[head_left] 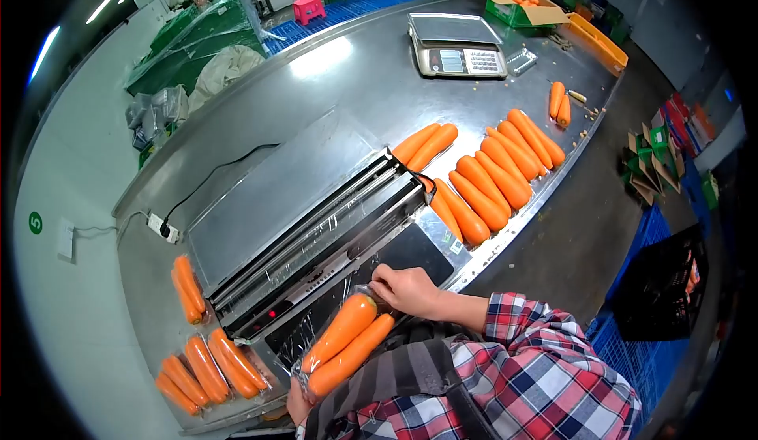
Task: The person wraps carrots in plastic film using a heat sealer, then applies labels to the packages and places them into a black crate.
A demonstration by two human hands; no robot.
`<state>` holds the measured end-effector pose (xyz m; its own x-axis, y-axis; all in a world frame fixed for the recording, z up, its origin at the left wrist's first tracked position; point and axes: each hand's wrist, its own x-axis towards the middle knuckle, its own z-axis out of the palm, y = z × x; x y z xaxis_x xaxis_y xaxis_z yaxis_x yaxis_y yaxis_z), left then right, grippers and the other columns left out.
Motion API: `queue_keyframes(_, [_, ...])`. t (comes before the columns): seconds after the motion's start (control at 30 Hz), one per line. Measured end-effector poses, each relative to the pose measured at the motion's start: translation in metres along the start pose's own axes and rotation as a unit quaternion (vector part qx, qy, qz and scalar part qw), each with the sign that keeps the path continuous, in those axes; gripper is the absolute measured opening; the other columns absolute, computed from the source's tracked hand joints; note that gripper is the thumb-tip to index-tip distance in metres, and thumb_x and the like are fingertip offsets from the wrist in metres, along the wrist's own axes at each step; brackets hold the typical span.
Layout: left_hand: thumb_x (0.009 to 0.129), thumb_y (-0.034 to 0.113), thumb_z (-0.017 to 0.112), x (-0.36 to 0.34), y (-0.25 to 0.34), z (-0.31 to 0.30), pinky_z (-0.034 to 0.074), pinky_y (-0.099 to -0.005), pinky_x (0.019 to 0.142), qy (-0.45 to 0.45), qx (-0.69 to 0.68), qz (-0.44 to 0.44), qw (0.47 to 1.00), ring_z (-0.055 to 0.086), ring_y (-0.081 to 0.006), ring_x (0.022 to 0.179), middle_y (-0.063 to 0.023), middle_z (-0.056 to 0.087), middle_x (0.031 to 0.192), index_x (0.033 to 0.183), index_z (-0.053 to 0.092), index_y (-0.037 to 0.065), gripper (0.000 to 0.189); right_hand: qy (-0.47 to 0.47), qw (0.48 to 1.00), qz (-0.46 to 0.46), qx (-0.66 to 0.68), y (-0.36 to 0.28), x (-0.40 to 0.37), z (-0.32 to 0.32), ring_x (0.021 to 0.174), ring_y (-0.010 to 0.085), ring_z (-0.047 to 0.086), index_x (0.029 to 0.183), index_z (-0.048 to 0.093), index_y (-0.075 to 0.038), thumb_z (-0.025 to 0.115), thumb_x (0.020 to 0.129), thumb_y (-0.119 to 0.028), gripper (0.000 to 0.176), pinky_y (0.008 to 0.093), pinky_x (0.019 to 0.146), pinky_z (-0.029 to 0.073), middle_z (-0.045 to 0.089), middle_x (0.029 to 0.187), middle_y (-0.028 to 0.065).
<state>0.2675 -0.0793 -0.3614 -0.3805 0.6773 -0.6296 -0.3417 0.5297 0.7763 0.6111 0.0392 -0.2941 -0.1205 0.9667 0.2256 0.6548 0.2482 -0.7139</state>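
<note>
Two carrots (347, 341) in clear plastic film lie slanted in front of my body, side by side. My right hand (407, 290) is closed at their upper end, its fingers pinching the gathered film. My left hand (298, 402) grips the lower end of the pack; a sleeve and the carrots hide part of it. Just beyond the pack is a film wrapping machine (316, 243) with a red light and a dark front plate (410, 254). Several film-wrapped carrots (209, 367) rest to the left of the machine.
Several carrots (505, 168) lie in a row right of the machine on the metal table (339, 85). Farther back stand a scale (456, 45) and a green carton (517, 10). A black cord (205, 179) runs to a power strip (162, 228). A black crate (663, 282) is at right.
</note>
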Motion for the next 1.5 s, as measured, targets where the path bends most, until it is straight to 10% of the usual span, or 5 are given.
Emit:
queue_keyframes(0.43, [0.090, 0.030, 0.050, -0.030, 0.066, -0.005, 0.039, -0.0212, 0.042, -0.277, 0.048, -0.047, 0.958, 0.048, -0.0069, 0.045, -0.0057, 0.058, 0.060, 0.082, 0.062, -0.004, 0.037, -0.191, 0.854, 0.093, 0.475, -0.046, 0.075, -0.062, 0.054, 0.0029, 0.044, 0.083, 0.055, -0.008, 0.054, 0.088, -0.020, 0.013, 0.0182, 0.046, 0.035, 0.049, 0.067, -0.0047])
queue_keyframes(0.53, [0.090, 0.030, 0.050, -0.041, 0.119, 0.020, 0.038, -0.0201, 0.042, -0.432, 0.160, 0.001, 0.888, 0.047, -0.0057, 0.044, -0.0057, 0.058, 0.059, 0.081, 0.063, -0.004, 0.038, -0.392, 0.807, -0.362, 0.254, -0.072, 0.048, -0.014, 0.080, 0.0160, 0.055, 0.093, 0.056, 0.000, 0.050, 0.089, -0.024, 0.025, 0.0298, 0.073, 0.044, 0.055, 0.081, 0.0078])
queue_keyframes(0.8, [0.078, 0.009, 0.062, -0.038, 0.138, 0.113, 0.048, -0.0233, 0.063, -0.473, 0.069, 0.324, 0.817, 0.059, -0.0140, 0.072, -0.0098, 0.061, 0.078, 0.093, 0.063, -0.002, 0.019, -0.576, 0.631, -0.114, 0.508, -0.090, 0.018, 0.012, 0.105, 0.0184, 0.050, 0.116, 0.048, -0.003, 0.037, 0.095, -0.039, 0.043, 0.0292, 0.089, 0.039, 0.050, 0.115, 0.0112])
queue_keyframes(1.07, [0.093, 0.040, 0.036, -0.098, 0.126, 0.089, 0.030, -0.0430, 0.104, -0.460, 0.027, 0.002, 0.887, 0.042, -0.0303, 0.121, -0.0175, 0.043, 0.130, 0.128, 0.042, -0.001, 0.054, -0.397, 0.400, 0.255, 0.786, -0.047, -0.009, 0.008, 0.120, 0.0197, 0.043, 0.131, 0.037, -0.006, 0.029, 0.093, -0.051, 0.060, 0.0298, 0.099, 0.036, 0.044, 0.131, 0.0084])
queue_keyframes(1.5, [0.091, 0.043, 0.042, -0.040, 0.103, -0.022, 0.041, -0.0404, 0.092, -0.134, -0.382, 0.024, 0.914, 0.055, -0.0254, 0.103, -0.0121, 0.056, 0.113, 0.114, 0.050, 0.004, 0.045, -0.406, 0.630, 0.224, 0.623, -0.140, 0.038, 0.015, 0.127, 0.0285, 0.033, 0.140, 0.019, -0.008, 0.045, 0.091, -0.041, 0.065, 0.0430, 0.099, 0.033, 0.030, 0.140, 0.0128])
